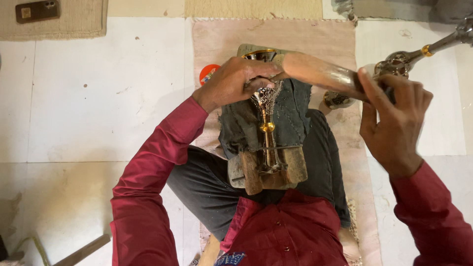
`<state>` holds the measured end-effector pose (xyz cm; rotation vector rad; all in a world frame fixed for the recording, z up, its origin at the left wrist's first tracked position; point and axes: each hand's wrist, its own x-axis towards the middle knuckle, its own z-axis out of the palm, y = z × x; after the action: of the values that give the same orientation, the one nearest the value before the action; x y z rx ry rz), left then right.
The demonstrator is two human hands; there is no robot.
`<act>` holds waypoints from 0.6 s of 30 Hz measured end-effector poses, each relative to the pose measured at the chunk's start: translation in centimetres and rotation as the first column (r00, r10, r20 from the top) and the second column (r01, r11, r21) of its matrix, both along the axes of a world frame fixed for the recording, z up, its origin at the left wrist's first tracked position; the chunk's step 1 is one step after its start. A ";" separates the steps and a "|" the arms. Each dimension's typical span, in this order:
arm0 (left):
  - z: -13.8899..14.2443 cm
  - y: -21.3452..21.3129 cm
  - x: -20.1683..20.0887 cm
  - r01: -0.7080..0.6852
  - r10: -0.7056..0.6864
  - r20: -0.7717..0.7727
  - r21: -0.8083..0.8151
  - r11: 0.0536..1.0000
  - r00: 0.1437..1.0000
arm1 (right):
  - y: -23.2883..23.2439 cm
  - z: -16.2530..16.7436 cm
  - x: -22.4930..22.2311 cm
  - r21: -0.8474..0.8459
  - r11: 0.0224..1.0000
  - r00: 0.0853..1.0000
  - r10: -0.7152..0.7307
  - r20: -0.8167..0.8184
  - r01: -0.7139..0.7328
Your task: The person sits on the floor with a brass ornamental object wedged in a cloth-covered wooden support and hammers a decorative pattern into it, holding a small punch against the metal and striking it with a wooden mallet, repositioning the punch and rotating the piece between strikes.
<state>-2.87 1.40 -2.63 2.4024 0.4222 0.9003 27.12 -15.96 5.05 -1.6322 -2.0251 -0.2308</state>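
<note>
A silver and gold metal goblet (266, 106) lies on a dark padded wooden block (268, 170) on my lap, its base clamped near my body and its cup pointing away. My left hand (235, 81) rests on the cup end and pinches a small tool against the engraved surface. My right hand (394, 120) is raised at the right and grips a long wooden mallet (320, 71), whose head reaches toward my left hand.
Another silver and gold goblet (409, 56) lies on the white tiled floor at the upper right. An orange round lid (208, 73) sits on the pink mat. A phone (37, 10) lies at the upper left. A wooden stick (81, 251) lies at the lower left.
</note>
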 end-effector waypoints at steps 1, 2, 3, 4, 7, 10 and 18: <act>0.1 0.1 0.0 0.008 -0.008 -0.010 -0.006 1.000 1.000 | 0.1 -0.1 0.0 0.052 0.999 0.978 -0.023 0.208 0.012; 0.2 0.1 0.1 0.020 -0.020 0.003 -0.010 1.000 1.000 | 0.1 -0.2 0.0 0.049 0.998 0.998 0.038 0.050 -0.040; 0.4 0.1 0.0 0.027 -0.027 0.014 -0.020 0.999 1.000 | 0.2 -0.3 0.0 0.049 0.994 0.989 0.103 -0.110 -0.098; 0.6 0.0 0.0 0.031 -0.030 0.025 -0.032 0.999 0.999 | 0.2 -0.5 0.0 0.056 0.986 0.949 0.168 -0.268 -0.159; 1.0 -0.1 0.1 0.049 -0.049 -0.007 -0.058 0.997 0.999 | 0.0 -0.9 0.5 0.226 0.973 0.886 -0.076 0.458 -0.033; 1.1 -0.1 0.1 0.072 -0.080 -0.025 -0.229 0.971 0.997 | -0.8 -1.6 1.0 0.064 0.997 0.987 0.052 -0.153 -0.042; -0.1 0.0 0.0 0.029 -0.030 0.066 0.018 0.999 0.997 | -1.6 -3.3 1.7 -0.116 0.992 0.990 -0.037 0.139 0.054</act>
<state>-2.90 1.44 -2.74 2.3802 0.3551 0.9710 28.86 -17.59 1.75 -1.7813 -2.1413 -0.2484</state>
